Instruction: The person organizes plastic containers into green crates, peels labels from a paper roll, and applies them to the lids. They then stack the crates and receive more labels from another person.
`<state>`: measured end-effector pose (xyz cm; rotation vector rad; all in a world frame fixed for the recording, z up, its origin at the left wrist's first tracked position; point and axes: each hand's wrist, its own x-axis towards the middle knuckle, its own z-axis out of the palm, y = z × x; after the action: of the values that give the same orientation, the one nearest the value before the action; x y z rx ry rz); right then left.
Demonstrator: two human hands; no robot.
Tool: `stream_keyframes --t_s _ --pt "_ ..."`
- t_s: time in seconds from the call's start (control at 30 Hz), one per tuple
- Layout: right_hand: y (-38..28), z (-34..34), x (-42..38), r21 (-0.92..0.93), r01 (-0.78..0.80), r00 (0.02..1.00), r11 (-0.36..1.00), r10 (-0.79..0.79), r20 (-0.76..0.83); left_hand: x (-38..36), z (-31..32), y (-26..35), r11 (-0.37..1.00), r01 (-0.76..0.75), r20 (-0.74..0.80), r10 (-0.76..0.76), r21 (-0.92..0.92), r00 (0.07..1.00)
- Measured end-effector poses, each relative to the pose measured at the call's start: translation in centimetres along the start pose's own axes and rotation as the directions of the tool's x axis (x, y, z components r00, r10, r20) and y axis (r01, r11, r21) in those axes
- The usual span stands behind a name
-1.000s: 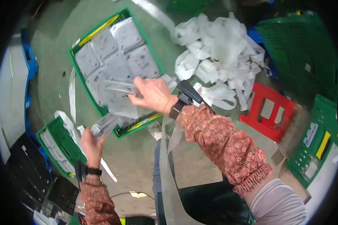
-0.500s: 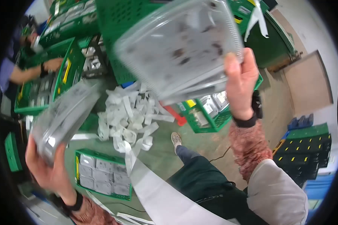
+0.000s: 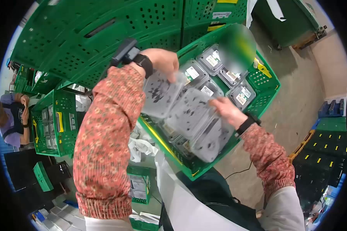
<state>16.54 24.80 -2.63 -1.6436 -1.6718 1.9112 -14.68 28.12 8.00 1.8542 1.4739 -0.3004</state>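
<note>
My left hand (image 3: 164, 63) grips the upper edge of a clear plastic punnet (image 3: 158, 96) with dark patches showing through it. That punnet is tilted over the left side of a green crate (image 3: 266, 90). My right hand (image 3: 228, 111) has its fingers closed on the right edge of another clear plastic punnet (image 3: 189, 111), which lies over the crate's near half. Below it is a further tilted punnet (image 3: 206, 146), partly covered. Several labelled punnets (image 3: 196, 73) sit in the far part of the crate. A blurred patch hides some of its far end.
Upright green crates (image 3: 142, 23) form a wall behind. White strip material (image 3: 142, 148) is heaped on the floor left of the crate, near a lower crate of punnets (image 3: 138, 188). At far left, a person (image 3: 15, 119) stands beside another filled crate (image 3: 52, 127).
Both hands have come from holding punnets raised and apart to being close together over the labelled-punnet crate. The view has shifted, bringing that crate to the middle.
</note>
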Motion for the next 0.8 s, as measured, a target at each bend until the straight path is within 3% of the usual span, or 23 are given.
stream_keyframes --t_s 0.03,0.1,0.17,0.2,0.23,0.27,0.3,0.37,0.4,0.43,0.47,0.5,0.53,0.6,0.63,0.7,0.8 --pt "1.0 0.3 1.0 0.062 -0.043 0.996 0.997 0.039 0.077 2.0 0.8 -0.2 0.999 0.033 0.083 -0.035 0.017 0.996" --pt "4.3 4.8 0.7 0.162 -0.054 0.998 0.985 0.05 0.026 6.0 3.6 -0.2 0.971 0.0 0.167 -0.042 0.24 0.985" --pt "7.2 6.5 3.5 -0.054 -0.016 0.999 0.998 0.018 0.034 10.5 7.0 -1.4 0.901 -0.094 0.267 -0.025 0.423 0.963" --pt "6.9 7.2 3.2 -0.099 0.014 0.997 0.995 -0.007 0.074 11.5 9.6 -2.2 0.908 -0.059 0.042 0.045 0.416 0.998" --pt "7.1 7.1 3.0 -0.285 0.083 0.991 0.955 -0.049 0.125 11.8 12.0 -2.4 0.913 -0.019 -0.193 0.106 0.407 0.975" --pt "7.4 6.8 3.0 -0.459 0.16 0.98 0.874 -0.084 0.181 12.3 13.7 -1.9 0.858 0.088 -0.289 0.072 0.505 0.955" --pt "7.1 6.5 3.1 -0.617 0.236 0.964 0.75 -0.103 0.244 11.8 14.3 -1.7 0.876 0.064 -0.308 0.1 0.478 0.946" --pt "4.9 5.7 2.3 -0.758 0.29 0.953 0.584 -0.252 0.17 9.2 13.9 -1.0 0.909 0.023 -0.358 0.141 0.417 0.923" --pt "4.4 4.8 2.5 -0.713 0.353 0.923 0.606 -0.35 0.159 7.4 12.8 -0.2 0.946 -0.002 -0.297 0.103 0.323 0.949" --pt "4.2 4.0 2.3 -0.661 0.418 0.887 0.623 -0.437 0.149 5.4 12.3 -0.2 0.979 -0.099 -0.342 0.155 0.176 0.927" --pt "2.9 3.3 1.0 -0.546 0.404 0.907 0.734 -0.4 0.133 3.1 13.0 -1.2 0.938 -0.292 -0.583 0.344 0.184 0.736" --pt "0.6 2.9 -0.6 -0.417 0.376 0.926 0.827 -0.35 0.141 -1.1 12.1 -0.2 0.949 -0.316 -0.675 0.234 0.002 0.699" --pt "-1.8 2.8 -3.7 -0.284 0.373 0.928 0.883 -0.349 0.133 -5.1 12.0 -1.1 0.891 -0.453 -0.804 0.251 -0.026 0.539" --pt "-6.2 5.7 -10.6 -0.092 0.41 0.91 0.907 -0.414 -0.029 -14.8 13.6 -3.6 0.833 -0.443 -0.874 -0.093 -0.331 0.478" --pt "-6.3 6.7 -13.0 -0.231 0.413 0.891 0.881 -0.443 -0.097 -19.8 15.7 -5.5 0.831 -0.379 -0.881 -0.247 -0.407 0.404" --pt "-5.8 10.3 -16.6 -0.233 0.571 0.797 0.787 -0.6 -0.072 -29.8 22.4 -10.3 0.773 -0.293 -0.826 -0.529 -0.563 0.193" --pt "-6.6 20.6 -19.9 -0.169 0.726 0.679 0.667 -0.734 0.02 -42.9 37.9 -15.4 0.484 -0.289 -0.47 -0.874 -0.826 -0.119"
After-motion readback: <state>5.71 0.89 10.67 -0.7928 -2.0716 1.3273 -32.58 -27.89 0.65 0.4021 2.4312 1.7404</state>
